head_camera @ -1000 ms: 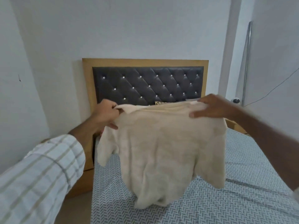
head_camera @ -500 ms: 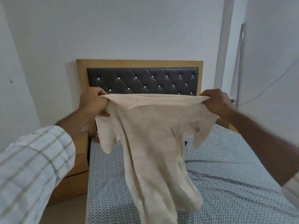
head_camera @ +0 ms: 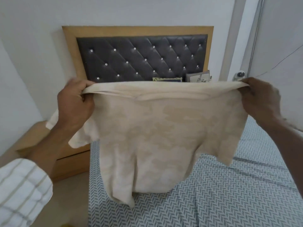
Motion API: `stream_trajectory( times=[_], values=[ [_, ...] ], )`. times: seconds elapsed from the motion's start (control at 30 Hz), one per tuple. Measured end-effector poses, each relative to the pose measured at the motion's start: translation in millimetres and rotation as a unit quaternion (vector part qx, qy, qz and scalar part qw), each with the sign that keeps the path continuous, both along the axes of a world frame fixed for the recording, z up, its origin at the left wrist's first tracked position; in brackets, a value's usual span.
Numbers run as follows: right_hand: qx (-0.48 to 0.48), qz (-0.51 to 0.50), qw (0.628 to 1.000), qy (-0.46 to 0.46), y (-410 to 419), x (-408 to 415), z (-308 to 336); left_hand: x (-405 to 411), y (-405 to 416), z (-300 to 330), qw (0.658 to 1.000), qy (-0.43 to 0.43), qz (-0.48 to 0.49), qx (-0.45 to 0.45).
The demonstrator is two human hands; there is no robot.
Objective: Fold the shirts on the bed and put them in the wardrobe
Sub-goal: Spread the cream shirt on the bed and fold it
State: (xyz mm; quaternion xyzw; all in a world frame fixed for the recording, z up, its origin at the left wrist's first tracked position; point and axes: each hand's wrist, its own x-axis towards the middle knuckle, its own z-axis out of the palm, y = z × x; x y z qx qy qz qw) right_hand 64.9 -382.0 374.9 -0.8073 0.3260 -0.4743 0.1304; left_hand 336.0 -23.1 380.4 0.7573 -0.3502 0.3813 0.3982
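Stretched wider and flatter than half a second ago: soft beige shirt, gripped at its shoulders by left hand and right hand, above herringbone-patterned bed.

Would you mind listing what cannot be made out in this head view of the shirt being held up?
- Wardrobe: not in frame.
- Bed near the headboard: hidden behind the beige shirt.
- Framed items at the headboard: lower parts covered by the shirt, too small to read.
- Left hand, right hand: fingertips wrapped in cloth.

Bare bed below; headboard behind.
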Motion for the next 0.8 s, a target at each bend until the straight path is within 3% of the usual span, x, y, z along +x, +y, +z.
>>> stream_trajectory(
  times=[0.07, 0.13, 0.17, 0.23, 0.33, 0.4, 0.5, 0.53, 0.67, 0.8],
  values=[
    [0.092, 0.033, 0.993, 0.071, -10, 9, -28, 20, -11, -24, 0.979, 0.134, 0.051, 0.148],
    [0.251, 0.075, 0.952, 0.161, -20, 26, -59, 38, -22, -59, 0.911, 0.296, 0.068, 0.279],
    [0.32, 0.083, 0.925, 0.187, -24, 36, -73, 45, -29, -77, 0.878, 0.386, 0.048, 0.28],
    [0.428, 0.094, 0.883, 0.167, -31, 58, -99, 50, -44, -105, 0.813, 0.551, 0.014, 0.188],
    [0.56, 0.099, 0.821, 0.046, -34, 97, -112, 65, -71, -127, 0.727, 0.684, -0.036, -0.043],
    [0.589, 0.097, 0.801, -0.035, -36, 122, -102, 77, -87, -121, 0.702, 0.695, -0.064, -0.143],
    [0.582, 0.14, 0.779, -0.185, -42, 156, -57, 100, -109, -76, 0.712, 0.643, -0.136, -0.248],
    [0.57, 0.158, 0.77, -0.238, -45, 165, -35, 108, -116, -54, 0.702, 0.621, -0.159, -0.311],
    [0.463, 0.234, 0.754, -0.403, -47, 184, 59, 97, -126, 54, 0.69, 0.493, -0.244, -0.471],
    [0.334, 0.315, 0.753, -0.472, -36, 164, 113, 61, -117, 124, 0.688, 0.409, -0.308, -0.514]
  ],
)
